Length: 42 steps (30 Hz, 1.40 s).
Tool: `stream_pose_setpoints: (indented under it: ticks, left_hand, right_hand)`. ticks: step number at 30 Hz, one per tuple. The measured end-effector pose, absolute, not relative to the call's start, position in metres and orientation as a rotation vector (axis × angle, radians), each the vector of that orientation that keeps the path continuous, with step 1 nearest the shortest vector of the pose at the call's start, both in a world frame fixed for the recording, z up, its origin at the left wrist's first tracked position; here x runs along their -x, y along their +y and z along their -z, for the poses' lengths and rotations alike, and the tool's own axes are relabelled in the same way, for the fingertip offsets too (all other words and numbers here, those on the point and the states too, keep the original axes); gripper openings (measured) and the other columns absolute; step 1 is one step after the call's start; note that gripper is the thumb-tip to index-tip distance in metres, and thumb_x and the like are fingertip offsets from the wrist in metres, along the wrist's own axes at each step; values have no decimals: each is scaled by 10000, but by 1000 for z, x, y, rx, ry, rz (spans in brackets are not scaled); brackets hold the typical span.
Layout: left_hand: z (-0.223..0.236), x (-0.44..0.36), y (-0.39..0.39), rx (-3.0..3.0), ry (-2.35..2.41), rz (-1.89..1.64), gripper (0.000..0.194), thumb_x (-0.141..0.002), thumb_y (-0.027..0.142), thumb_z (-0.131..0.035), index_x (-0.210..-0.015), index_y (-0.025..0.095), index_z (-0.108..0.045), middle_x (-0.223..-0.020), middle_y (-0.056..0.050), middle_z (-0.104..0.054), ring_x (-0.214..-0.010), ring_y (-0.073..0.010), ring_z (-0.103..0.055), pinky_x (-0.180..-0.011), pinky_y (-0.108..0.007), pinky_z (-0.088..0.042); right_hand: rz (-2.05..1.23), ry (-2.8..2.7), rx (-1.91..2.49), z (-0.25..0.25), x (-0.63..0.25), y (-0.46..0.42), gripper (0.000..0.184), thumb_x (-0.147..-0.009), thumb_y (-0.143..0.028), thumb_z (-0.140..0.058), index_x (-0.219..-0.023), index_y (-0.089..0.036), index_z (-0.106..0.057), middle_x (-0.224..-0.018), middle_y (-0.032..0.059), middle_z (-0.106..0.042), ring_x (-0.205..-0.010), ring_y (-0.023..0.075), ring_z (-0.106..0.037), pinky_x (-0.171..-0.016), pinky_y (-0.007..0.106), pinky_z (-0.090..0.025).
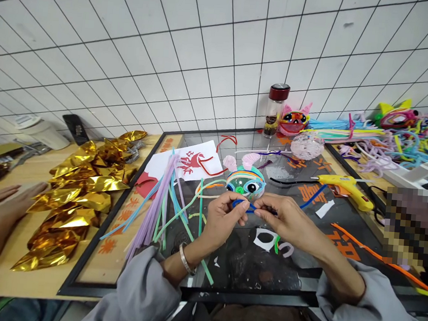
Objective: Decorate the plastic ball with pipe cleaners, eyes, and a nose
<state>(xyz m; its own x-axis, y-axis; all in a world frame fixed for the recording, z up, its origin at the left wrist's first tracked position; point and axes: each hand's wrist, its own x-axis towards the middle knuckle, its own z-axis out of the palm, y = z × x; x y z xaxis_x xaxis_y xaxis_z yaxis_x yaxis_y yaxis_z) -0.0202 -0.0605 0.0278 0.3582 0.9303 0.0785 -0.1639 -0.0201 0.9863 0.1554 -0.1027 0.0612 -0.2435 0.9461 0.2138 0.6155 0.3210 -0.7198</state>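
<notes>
A blue pipe cleaner (pixel 239 202) is bent into a loop between my two hands. My left hand (pixel 222 220), with a silver bangle at its wrist, pinches one side of the loop. On the other side, my right hand (pixel 287 218) grips the same blue stem with closed fingertips; a blue length also shows beyond its knuckles. Right behind my hands sits a round animal head (pixel 252 176) with pink ears, large eyes and coloured pipe-cleaner strips. A white paper cutout (pixel 266 239) and a short green piece (pixel 276 244) lie below my right hand.
Pipe cleaners (pixel 153 210) lie in a bundle left of my hands. A yellow glue gun (pixel 345 185) rests at right, near an orange pipe cleaner (pixel 377 255). Gold foil pieces (pixel 80 204) lie beside another person's hand (pixel 10 201). A red-lidded bottle (pixel 274 113) stands by the wall.
</notes>
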Motion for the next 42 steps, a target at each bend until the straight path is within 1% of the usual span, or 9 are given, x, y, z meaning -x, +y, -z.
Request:
stream_pose_setpoints:
  ticks: [7, 11, 14, 18, 24, 29, 33, 38, 42]
  left_hand:
    - [-23, 20, -58, -1210, 760, -1057, 374, -764, 503, -775, -818, 159, -639, -548, 33, -627, -445, -84, -562, -451, -186, -453]
    - [-19, 23, -59, -1222, 632, -1019, 431, -739, 504, -804, -986, 169, -693, -691, 3, -666, -554, -95, -590, -525, -202, -492]
    - [-18, 24, -60, -1265, 513, -962, 537, -681, 489, -857, -1102, 189, -715, -821, -27, -683, -638, -101, -583, -613, -220, -511]
    - [-18, 23, -61, -1307, 495, -970, 422, -683, 485, -863, -970, 191, -766, -921, -67, -673, -768, -154, -610, -719, -282, -535]
    - [-19, 22, -60, -1285, 508, -1076, 295, -641, 461, -896, -722, 204, -777, -829, -40, -632, -795, -155, -589, -771, -297, -527]
    - [-23, 24, -60, -1227, 565, -1069, 284, -602, 486, -909, -654, 237, -782, -864, -53, -657, -833, -192, -617, -799, -373, -563]
    - [-30, 27, -58, -1184, 531, -1112, 301, -586, 476, -922, -605, 226, -756, -894, -62, -711, -829, -194, -650, -838, -390, -564]
    - [-47, 36, -55, -1036, 396, -1027, 318, -681, 431, -877, -703, 184, -679, -733, -23, -716, -688, -167, -677, -666, -318, -573]
    - [-51, 39, -56, -1042, 329, -952, 365, -793, 417, -791, -704, 166, -542, -566, 39, -639, -379, -57, -496, -420, -181, -416]
  right_hand:
    - [-723, -1803, 1326, -62, -151, -104, 194, -864, -247, -574, -692, -175, -627, -664, 13, -609, -616, 127, -501, -592, 260, -350]
    - [-1164, -1463, 1270, -60, -150, -102, 250, -766, -371, -700, -638, -177, -608, -528, -37, -496, -486, 87, -412, -474, 236, -276]
    - [-1513, -1170, 1150, -59, -151, -101, 334, -677, -446, -797, -635, -170, -614, -512, -43, -518, -426, 66, -417, -424, 214, -268]
    - [-1765, -981, 1008, -60, -149, -102, 367, -637, -444, -854, -632, -154, -629, -503, -36, -556, -395, 53, -437, -394, 192, -290]
    - [-1872, -882, 914, -60, -141, -105, 395, -640, -457, -889, -672, -138, -658, -544, -28, -599, -418, 55, -511, -403, 174, -364]
    - [-1904, -879, 869, -56, -137, -107, 405, -646, -473, -896, -726, -148, -668, -663, 2, -674, -542, 99, -626, -494, 205, -471]
    - [-1793, -1074, 963, -54, -136, -107, 459, -704, -592, -818, -726, -142, -729, -728, 47, -712, -665, 122, -631, -660, 257, -502]
    - [-1523, -1459, 1040, -50, -138, -107, 425, -786, -576, -748, -751, -154, -783, -770, 30, -705, -721, 123, -563, -667, 246, -437]
    - [-1797, -1587, 924, -45, -140, -108, 417, -830, -541, -711, -907, -140, -795, -796, 48, -717, -622, 96, -553, -552, 214, -426]
